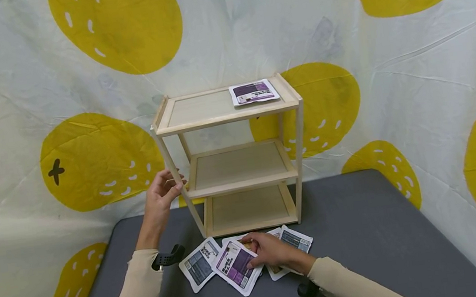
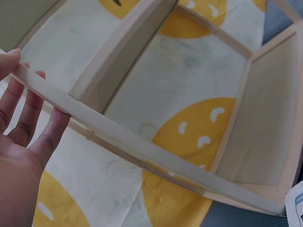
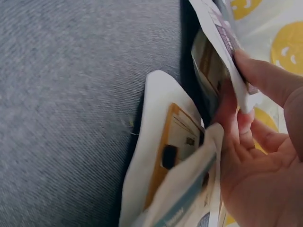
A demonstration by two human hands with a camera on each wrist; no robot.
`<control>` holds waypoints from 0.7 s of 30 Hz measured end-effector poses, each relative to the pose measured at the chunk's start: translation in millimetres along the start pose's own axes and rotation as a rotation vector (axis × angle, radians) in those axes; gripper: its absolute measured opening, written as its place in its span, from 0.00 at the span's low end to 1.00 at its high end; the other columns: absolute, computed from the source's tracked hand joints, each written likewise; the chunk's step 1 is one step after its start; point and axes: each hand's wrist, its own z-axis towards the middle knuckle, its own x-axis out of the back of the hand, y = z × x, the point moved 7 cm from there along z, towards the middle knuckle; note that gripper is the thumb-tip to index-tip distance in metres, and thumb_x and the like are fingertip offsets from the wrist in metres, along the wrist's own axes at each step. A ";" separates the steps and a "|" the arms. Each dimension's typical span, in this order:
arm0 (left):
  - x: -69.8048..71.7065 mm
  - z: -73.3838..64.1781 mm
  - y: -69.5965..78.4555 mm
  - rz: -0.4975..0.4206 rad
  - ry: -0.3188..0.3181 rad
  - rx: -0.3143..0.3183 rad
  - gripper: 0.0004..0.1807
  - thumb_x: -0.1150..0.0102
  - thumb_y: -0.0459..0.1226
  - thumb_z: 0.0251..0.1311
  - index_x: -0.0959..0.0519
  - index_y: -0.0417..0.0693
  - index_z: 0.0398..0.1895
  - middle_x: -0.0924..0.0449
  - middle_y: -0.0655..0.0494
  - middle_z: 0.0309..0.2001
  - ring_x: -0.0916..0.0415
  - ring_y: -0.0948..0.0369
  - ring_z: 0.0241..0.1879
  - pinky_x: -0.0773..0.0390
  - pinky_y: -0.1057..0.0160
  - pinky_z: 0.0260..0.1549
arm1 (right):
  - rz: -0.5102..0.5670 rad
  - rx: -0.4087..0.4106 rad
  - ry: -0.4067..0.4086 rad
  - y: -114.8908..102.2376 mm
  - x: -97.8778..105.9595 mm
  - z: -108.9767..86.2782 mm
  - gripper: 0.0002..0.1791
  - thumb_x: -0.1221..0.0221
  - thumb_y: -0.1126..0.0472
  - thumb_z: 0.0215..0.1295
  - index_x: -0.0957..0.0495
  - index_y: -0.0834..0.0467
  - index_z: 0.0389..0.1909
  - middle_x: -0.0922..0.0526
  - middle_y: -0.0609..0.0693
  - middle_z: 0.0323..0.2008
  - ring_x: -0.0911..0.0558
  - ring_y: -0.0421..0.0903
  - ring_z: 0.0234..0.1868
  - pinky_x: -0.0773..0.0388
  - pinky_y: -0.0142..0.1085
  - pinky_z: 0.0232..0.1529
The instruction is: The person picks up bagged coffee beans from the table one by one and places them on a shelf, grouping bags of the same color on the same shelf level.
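A three-tier light wooden shelf rack (image 1: 243,187) stands on the grey surface. My left hand (image 1: 160,196) holds its left front post; in the left wrist view the thumb and fingers lie on opposite sides of that post (image 2: 109,126). In front of the rack, my right hand (image 1: 273,253) pinches the edge of a flat purple-and-white packet (image 1: 237,270). The right wrist view shows this packet (image 3: 223,42) lifted at an angle, thumb on its printed face. Around it lie a blue-grey packet (image 1: 199,265) at left, another (image 1: 297,239) at right, and orange-printed ones (image 1: 276,272), partly hidden.
A second purple-and-white packet (image 1: 254,92) lies on the rack's top tier, toward the right. The grey tabletop (image 1: 367,242) extends to both sides. Behind hangs a white cloth (image 1: 222,30) with large yellow fruit prints. A black band (image 1: 168,258) circles my left wrist.
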 end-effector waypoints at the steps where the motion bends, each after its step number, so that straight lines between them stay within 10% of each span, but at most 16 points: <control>1: 0.0 -0.1 -0.2 0.001 0.000 0.000 0.24 0.43 0.26 0.69 0.34 0.30 0.66 0.29 0.28 0.54 0.21 0.41 0.52 0.17 0.62 0.49 | 0.019 -0.009 -0.006 0.8 1.2 -0.6 0.38 0.25 0.68 0.51 0.27 0.65 0.65 0.22 0.51 0.32 0.28 0.37 0.27 0.31 0.27 0.26; 14: -0.1 0.2 0.3 -0.005 -0.008 0.000 0.24 0.44 0.27 0.71 0.36 0.28 0.66 0.22 0.50 0.51 0.21 0.43 0.54 0.18 0.62 0.50 | 0.113 0.046 -0.058 -0.5 20.1 -3.1 0.14 0.40 0.65 0.72 0.15 0.56 0.55 0.15 0.52 0.56 0.19 0.42 0.52 0.23 0.31 0.48; 21: -0.3 0.0 -0.1 -0.006 -0.005 0.005 0.24 0.43 0.26 0.70 0.36 0.28 0.66 0.22 0.46 0.51 0.22 0.41 0.53 0.18 0.62 0.50 | 0.171 0.034 -0.063 4.1 22.3 -1.4 0.13 0.48 0.68 0.76 0.15 0.63 0.51 0.15 0.57 0.54 0.18 0.43 0.47 0.20 0.32 0.43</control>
